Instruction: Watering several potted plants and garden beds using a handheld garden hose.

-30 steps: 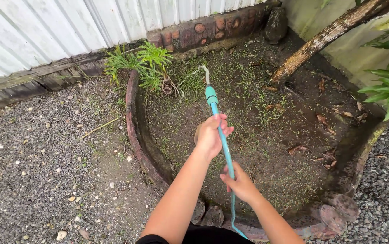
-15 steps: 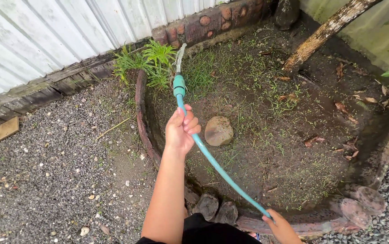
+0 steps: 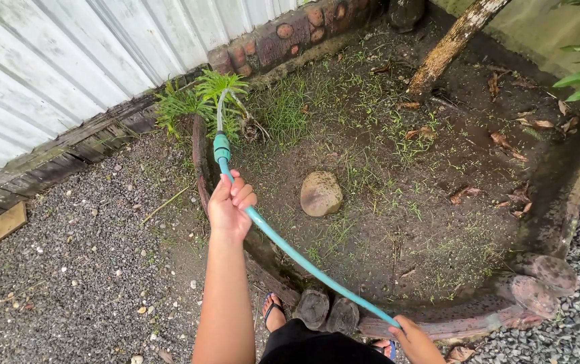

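Note:
My left hand (image 3: 230, 204) grips a teal garden hose (image 3: 303, 259) just behind its green nozzle (image 3: 221, 146). Water streams from the nozzle onto a clump of green plants (image 3: 199, 94) at the bed's far left corner. My right hand (image 3: 413, 340) holds the same hose lower down, at the bottom edge of the view. The hose runs straight between both hands, crossing the near rim of the soil bed (image 3: 398, 175).
A round stone (image 3: 321, 193) lies in the bed. A leaning tree trunk (image 3: 451, 44) rises at the back right. Rough stone edging (image 3: 532, 283) rings the bed. Gravel (image 3: 67, 269) covers the ground on the left, below a corrugated white wall (image 3: 67, 61). My sandalled foot (image 3: 273, 311) stands by the rim.
My left hand swung the nozzle from the bed's middle leftward to the green plants. My right hand slid back down the hose toward my body.

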